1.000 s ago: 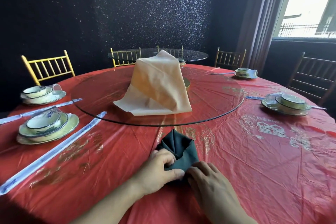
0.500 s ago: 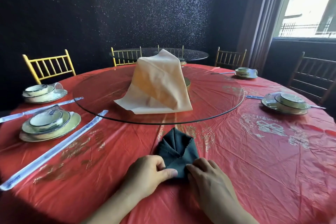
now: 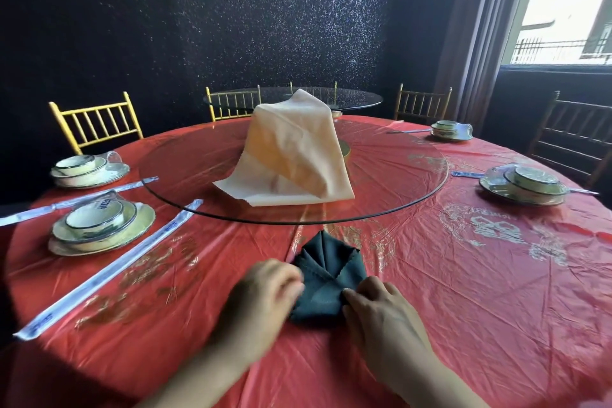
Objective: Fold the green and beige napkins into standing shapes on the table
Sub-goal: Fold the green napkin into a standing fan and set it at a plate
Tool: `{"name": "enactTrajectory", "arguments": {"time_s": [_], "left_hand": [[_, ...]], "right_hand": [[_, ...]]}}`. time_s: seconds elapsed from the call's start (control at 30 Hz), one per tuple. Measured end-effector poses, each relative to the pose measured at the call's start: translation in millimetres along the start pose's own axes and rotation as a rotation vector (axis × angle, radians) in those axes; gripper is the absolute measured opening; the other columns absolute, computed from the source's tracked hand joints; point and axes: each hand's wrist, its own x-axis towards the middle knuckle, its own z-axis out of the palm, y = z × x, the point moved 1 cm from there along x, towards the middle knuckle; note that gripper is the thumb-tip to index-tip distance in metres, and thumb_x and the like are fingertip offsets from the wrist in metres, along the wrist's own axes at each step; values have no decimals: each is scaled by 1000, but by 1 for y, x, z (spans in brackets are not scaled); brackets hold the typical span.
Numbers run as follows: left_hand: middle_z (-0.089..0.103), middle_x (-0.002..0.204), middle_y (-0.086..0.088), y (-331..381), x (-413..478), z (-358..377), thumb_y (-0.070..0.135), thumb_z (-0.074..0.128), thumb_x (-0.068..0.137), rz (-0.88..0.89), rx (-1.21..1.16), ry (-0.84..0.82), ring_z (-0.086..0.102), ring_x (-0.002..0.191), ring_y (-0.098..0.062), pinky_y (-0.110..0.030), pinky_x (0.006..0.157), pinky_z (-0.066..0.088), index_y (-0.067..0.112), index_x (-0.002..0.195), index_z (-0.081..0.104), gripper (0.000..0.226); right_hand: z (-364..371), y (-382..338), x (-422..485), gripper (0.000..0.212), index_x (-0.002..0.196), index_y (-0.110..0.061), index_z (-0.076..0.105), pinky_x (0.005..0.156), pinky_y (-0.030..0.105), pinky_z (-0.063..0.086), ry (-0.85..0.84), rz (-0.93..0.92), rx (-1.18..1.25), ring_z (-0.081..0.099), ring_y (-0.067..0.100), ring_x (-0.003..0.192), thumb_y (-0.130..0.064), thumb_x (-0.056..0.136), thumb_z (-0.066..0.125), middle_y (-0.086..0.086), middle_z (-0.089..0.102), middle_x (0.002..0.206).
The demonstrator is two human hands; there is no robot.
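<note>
Left hand [image 3: 265, 295], blurred, fingers curled at the 9 o'clock edge of the dark green folded cloth napkin [image 3: 326, 275] on red plastic tablecloth [image 3: 463, 308]; pinch or press, cannot tell. Right hand [image 3: 381, 311] pinches its 4 o'clock corner, likely pinning folds flat. Beige draped cloth napkin [image 3: 298, 156] waits at 12 o'clock

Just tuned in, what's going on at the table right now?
A person is folding the green napkin on the red tablecloth. The right hand pinches its right corner; the left hand, blurred, is at its left edge, grip unclear. The napkin is folded to a point but lies flat, not yet standing. The beige napkin stands peaked on the glass turntable.
</note>
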Motion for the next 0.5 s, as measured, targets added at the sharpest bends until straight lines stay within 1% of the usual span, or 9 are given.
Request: {"name": "enactTrajectory", "arguments": {"time_s": [0.03,0.07,0.1,0.13,0.2,0.27,0.33,0.4,0.5], "left_hand": [[66,103,7,13,-1,7,47,43,84,118,59,-91,53,101,-5,-15,88,37,31,99,61,28],[55,131,6,23,-5,16,58,32,85,176,126,-245,41,124,-5,-10,102,25,30,122,54,52],[25,151,9,29,-9,22,70,15,79,143,189,-388,16,141,-5,-13,111,7,26,141,34,78],[-6,152,14,29,-13,24,76,3,67,62,256,-550,-10,142,-4,-20,112,-8,25,148,11,97],[-33,141,11,23,-15,25,81,-5,53,20,337,-733,-33,134,-9,-31,110,-22,23,146,-12,109],[-36,141,11,17,-15,26,82,-6,50,44,349,-789,-34,133,-6,-33,112,-21,23,145,-17,112],[-34,144,14,15,-14,27,86,-10,47,53,306,-811,-34,133,-1,-33,113,-19,24,145,-17,115],[-26,148,17,13,-12,26,90,-15,44,25,247,-804,-30,133,4,-32,113,-18,28,146,-11,120],[-19,153,15,11,-2,23,86,-7,53,-39,210,-759,-29,135,2,-33,114,-18,35,147,2,107]], "right_hand": [[-4,0,4,35,71,-27,64,47,27,46,-43,4,22,58,17,60,-42,82,35,-6,57,73],[-6,2,9,36,78,-26,65,55,28,46,-77,3,39,59,19,68,-42,85,33,-5,57,79],[-6,4,12,36,87,-27,65,63,29,46,-97,-3,31,59,20,79,-41,89,32,-4,56,88],[-7,6,13,34,93,-27,64,69,29,46,-92,-23,7,57,19,85,-40,92,33,-4,55,93],[-5,8,13,34,87,-27,67,68,27,49,-58,-79,-55,58,17,79,-38,89,35,-5,58,89],[6,14,10,46,92,-23,72,83,28,42,-96,-75,-108,66,20,88,-38,92,28,-3,68,98],[12,20,10,63,107,-19,70,100,30,24,-210,-52,-171,63,15,107,-39,98,12,-2,67,116],[10,21,12,68,110,-18,69,104,29,13,-300,-47,-208,61,10,110,-40,98,6,-2,66,118],[11,17,13,72,104,-18,72,103,30,11,-346,-74,-242,64,10,104,-40,97,4,-1,69,111]]}}
